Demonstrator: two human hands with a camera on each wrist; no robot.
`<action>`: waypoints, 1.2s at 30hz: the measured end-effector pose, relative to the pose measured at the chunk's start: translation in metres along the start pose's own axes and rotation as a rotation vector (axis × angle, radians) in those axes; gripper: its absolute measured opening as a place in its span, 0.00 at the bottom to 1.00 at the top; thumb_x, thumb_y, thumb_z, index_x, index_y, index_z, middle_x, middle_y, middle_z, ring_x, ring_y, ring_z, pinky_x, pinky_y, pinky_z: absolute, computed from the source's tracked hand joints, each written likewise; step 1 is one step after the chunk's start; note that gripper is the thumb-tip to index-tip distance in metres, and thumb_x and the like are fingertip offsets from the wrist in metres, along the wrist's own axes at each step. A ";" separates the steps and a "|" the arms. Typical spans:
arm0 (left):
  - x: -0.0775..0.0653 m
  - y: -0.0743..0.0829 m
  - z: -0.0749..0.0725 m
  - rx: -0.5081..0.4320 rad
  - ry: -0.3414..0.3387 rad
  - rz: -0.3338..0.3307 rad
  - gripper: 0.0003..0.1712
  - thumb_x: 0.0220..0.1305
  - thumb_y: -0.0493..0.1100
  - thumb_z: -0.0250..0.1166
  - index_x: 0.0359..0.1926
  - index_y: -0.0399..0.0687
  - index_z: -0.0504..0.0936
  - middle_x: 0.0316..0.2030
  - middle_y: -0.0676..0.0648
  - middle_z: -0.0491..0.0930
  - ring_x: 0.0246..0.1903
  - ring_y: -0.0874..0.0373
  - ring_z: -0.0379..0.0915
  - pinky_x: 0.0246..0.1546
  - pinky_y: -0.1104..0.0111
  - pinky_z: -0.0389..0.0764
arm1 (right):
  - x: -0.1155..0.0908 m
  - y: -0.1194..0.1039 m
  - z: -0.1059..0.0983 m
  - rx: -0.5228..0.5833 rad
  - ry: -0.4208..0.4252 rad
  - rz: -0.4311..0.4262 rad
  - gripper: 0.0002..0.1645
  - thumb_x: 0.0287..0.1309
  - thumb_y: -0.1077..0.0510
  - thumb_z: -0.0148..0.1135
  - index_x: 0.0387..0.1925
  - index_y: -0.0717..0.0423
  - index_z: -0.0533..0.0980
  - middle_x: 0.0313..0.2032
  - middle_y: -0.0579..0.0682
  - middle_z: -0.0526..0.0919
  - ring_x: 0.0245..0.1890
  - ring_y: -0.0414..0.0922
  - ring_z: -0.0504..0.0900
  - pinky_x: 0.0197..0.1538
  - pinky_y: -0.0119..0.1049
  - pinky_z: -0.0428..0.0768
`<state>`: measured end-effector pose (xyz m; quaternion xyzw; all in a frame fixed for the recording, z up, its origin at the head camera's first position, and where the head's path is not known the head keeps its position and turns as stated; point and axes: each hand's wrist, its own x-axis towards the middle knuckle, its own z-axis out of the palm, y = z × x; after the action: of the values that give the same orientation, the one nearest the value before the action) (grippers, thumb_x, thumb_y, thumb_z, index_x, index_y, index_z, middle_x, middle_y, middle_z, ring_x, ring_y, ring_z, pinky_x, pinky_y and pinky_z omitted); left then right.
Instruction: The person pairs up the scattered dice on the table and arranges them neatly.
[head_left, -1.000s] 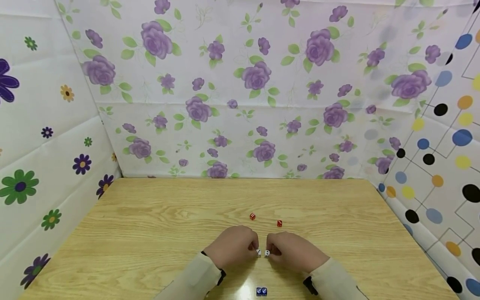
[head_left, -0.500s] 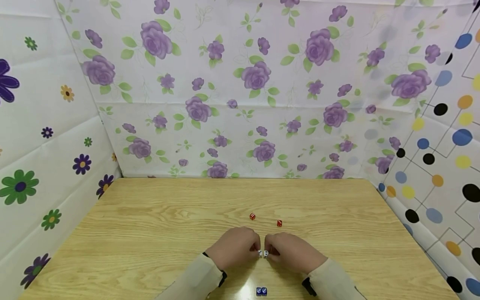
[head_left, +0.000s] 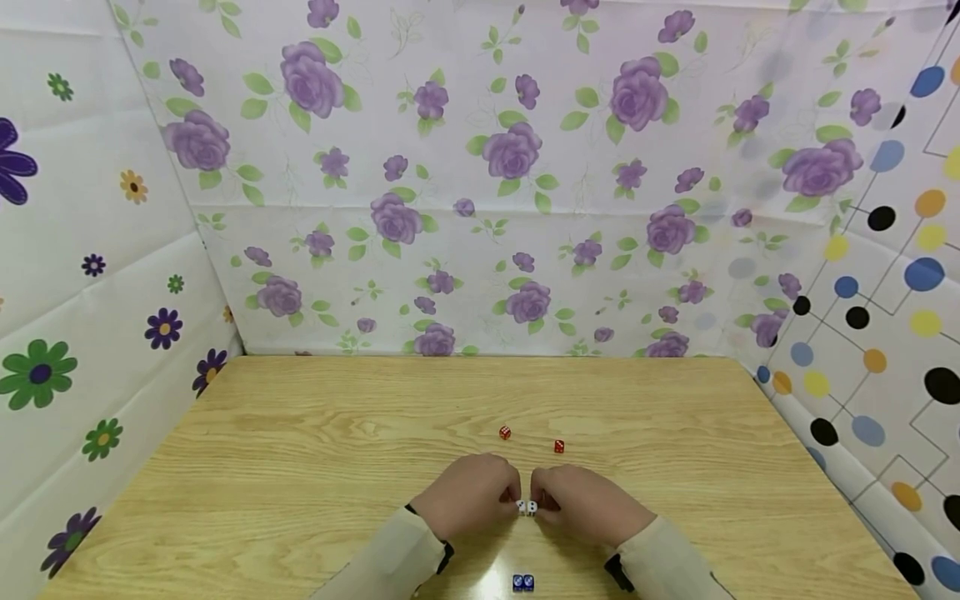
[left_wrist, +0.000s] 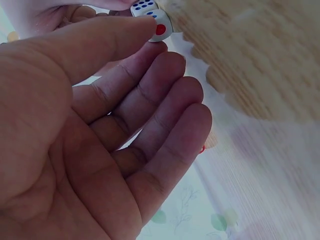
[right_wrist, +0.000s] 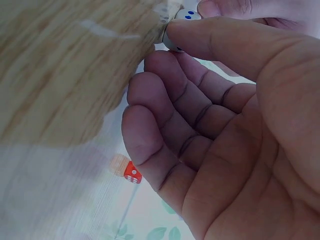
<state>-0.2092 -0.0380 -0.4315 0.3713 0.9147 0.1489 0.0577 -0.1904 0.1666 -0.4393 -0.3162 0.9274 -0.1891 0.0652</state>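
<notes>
Two white dice lie side by side between the fingertips of my two hands, low in the middle of the head view. My left hand (head_left: 474,493) pinches the left white die (head_left: 521,507) between thumb and index finger; in the left wrist view that white die (left_wrist: 161,30) shows a red pip. My right hand (head_left: 588,502) pinches the right white die (head_left: 532,508), partly behind my thumb in the right wrist view. The dice look touching or nearly so. Both hands' other fingers are bent, with nothing in the palms.
Two red dice, one (head_left: 505,433) left and one (head_left: 558,447) right, lie apart beyond my hands on the wooden table (head_left: 337,417). Two blue dice (head_left: 523,582) sit together near the front edge. Patterned cloth walls (head_left: 480,175) stand at the back and sides.
Over the last second my hands have moved slightly toward each other, and the gap between the white dice has narrowed. The red and blue dice have stayed put.
</notes>
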 end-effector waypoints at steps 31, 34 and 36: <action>0.000 0.004 0.000 0.020 -0.001 0.018 0.09 0.64 0.43 0.74 0.26 0.56 0.87 0.22 0.64 0.77 0.23 0.70 0.67 0.28 0.75 0.72 | 0.002 0.004 0.005 -0.001 -0.006 -0.014 0.06 0.65 0.57 0.71 0.33 0.48 0.80 0.25 0.32 0.73 0.24 0.30 0.67 0.31 0.28 0.71; 0.001 0.003 0.001 0.022 -0.001 0.016 0.09 0.63 0.42 0.74 0.26 0.56 0.88 0.22 0.65 0.76 0.23 0.71 0.66 0.28 0.76 0.71 | 0.002 0.004 0.005 -0.004 -0.002 -0.016 0.07 0.65 0.58 0.71 0.32 0.47 0.79 0.25 0.32 0.73 0.24 0.30 0.67 0.31 0.28 0.71; 0.001 0.003 0.002 0.020 -0.003 0.014 0.08 0.63 0.41 0.73 0.26 0.56 0.88 0.22 0.65 0.77 0.23 0.71 0.67 0.28 0.76 0.71 | 0.002 0.005 0.005 -0.007 0.000 -0.016 0.08 0.65 0.58 0.71 0.32 0.46 0.79 0.25 0.32 0.73 0.24 0.30 0.67 0.32 0.28 0.71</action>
<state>-0.2079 -0.0350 -0.4323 0.3784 0.9134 0.1397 0.0545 -0.1931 0.1674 -0.4460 -0.3238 0.9254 -0.1865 0.0629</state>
